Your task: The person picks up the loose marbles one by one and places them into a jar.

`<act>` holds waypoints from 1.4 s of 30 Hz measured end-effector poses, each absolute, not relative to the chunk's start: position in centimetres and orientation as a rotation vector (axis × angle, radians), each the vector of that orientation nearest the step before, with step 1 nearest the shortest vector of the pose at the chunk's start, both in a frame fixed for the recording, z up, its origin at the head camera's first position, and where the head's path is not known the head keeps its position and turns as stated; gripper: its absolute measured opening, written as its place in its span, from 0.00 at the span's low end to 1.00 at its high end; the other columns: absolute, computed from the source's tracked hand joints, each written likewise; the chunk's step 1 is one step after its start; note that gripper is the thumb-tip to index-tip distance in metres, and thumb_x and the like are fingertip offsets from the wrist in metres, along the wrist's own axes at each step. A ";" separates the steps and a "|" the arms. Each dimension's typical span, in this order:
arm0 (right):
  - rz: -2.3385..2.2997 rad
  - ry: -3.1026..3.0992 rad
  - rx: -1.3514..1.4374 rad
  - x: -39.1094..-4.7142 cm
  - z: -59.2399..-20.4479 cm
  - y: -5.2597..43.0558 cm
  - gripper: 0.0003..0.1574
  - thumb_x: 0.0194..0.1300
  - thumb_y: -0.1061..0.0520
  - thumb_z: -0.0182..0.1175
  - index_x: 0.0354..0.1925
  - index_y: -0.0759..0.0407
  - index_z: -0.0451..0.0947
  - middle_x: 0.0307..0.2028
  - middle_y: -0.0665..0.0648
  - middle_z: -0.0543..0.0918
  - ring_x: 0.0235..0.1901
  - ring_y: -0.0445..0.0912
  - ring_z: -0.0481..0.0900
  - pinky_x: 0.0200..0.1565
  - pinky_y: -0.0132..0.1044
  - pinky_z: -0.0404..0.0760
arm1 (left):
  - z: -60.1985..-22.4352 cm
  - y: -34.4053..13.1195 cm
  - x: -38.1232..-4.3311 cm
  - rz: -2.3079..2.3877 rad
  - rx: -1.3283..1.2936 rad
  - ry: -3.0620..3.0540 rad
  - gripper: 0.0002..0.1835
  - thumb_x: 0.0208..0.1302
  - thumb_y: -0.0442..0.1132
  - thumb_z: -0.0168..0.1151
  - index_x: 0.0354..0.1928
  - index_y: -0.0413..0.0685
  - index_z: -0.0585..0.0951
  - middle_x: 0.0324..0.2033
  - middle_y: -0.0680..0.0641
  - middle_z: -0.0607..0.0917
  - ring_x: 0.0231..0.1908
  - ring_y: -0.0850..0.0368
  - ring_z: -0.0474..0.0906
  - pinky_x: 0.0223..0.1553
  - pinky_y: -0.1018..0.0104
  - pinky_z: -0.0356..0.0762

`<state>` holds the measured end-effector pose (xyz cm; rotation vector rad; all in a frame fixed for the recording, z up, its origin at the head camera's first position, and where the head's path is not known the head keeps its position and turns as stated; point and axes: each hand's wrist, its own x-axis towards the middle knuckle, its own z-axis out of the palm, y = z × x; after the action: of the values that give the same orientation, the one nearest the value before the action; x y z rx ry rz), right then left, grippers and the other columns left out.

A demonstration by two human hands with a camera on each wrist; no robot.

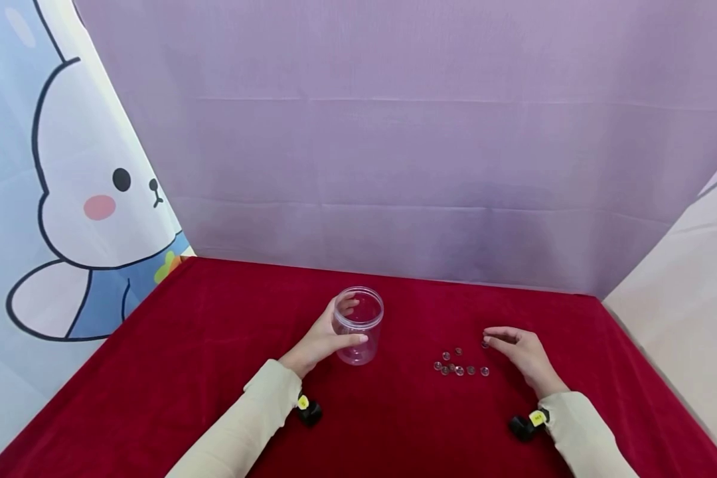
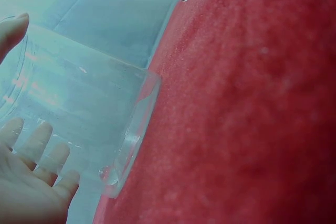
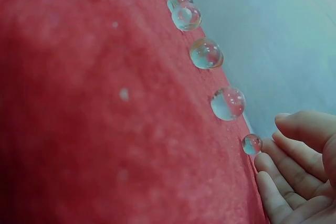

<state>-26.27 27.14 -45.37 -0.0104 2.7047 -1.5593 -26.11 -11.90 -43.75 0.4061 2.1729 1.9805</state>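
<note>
A clear plastic jar (image 1: 358, 345) without a lid stands slightly tilted on the red cloth, its mouth facing up. My left hand (image 1: 325, 340) grips its side, thumb in front and fingers behind. One clear marble (image 2: 108, 175) lies inside at the jar's bottom, seen in the left wrist view. On the right, my right hand (image 1: 522, 355) is lowered to the cloth beside a single marble (image 3: 252, 144). That marble sits right at its fingertips, with the thumb held apart from it. Several more clear marbles (image 1: 459, 371) lie loosely grouped between jar and right hand.
Red velvet cloth (image 1: 394, 425) covers the table. A pale purple curtain (image 1: 394, 166) hangs behind its far edge. At the left is a cartoon-printed sheet (image 1: 95, 232), and a pale sheet (image 1: 693, 299) borders the right side.
</note>
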 end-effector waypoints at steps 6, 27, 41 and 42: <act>-1.555 2.705 -0.025 -26.3 -45.6 27.2 0.27 0.62 0.50 0.63 0.54 0.66 0.77 0.48 0.60 0.83 0.39 0.23 0.71 0.41 0.23 0.73 | -43.7 -11.9 -26.2 1.981 0.421 2.167 0.44 0.53 0.35 0.69 0.68 0.62 0.56 0.67 0.45 0.61 0.68 0.45 0.53 0.61 0.47 0.65; -1.363 2.751 -0.083 -26.4 -45.6 27.3 0.24 0.61 0.51 0.63 0.52 0.63 0.79 0.52 0.64 0.79 0.53 0.55 0.72 0.40 0.32 0.76 | -43.7 -12.2 -26.2 1.977 0.429 2.176 0.45 0.51 0.40 0.72 0.68 0.63 0.56 0.67 0.46 0.62 0.68 0.46 0.54 0.61 0.47 0.65; -1.265 2.845 -0.186 -26.5 -45.8 27.5 0.18 0.60 0.58 0.64 0.48 0.62 0.81 0.48 0.63 0.82 0.51 0.56 0.75 0.41 0.30 0.76 | -43.7 -11.9 -26.2 1.981 0.398 2.177 0.45 0.51 0.40 0.72 0.67 0.65 0.57 0.66 0.49 0.64 0.68 0.48 0.55 0.61 0.48 0.66; -1.254 2.855 -0.195 -26.5 -45.8 27.4 0.17 0.60 0.58 0.64 0.48 0.63 0.82 0.48 0.63 0.82 0.50 0.56 0.76 0.41 0.30 0.76 | -43.7 -12.0 -26.2 1.982 0.401 2.176 0.45 0.51 0.40 0.72 0.67 0.64 0.57 0.66 0.48 0.63 0.68 0.48 0.55 0.61 0.48 0.66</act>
<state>-26.49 27.45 -45.85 -0.1954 2.8553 -1.2540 -26.18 -11.96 -43.70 0.4006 2.1763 1.9817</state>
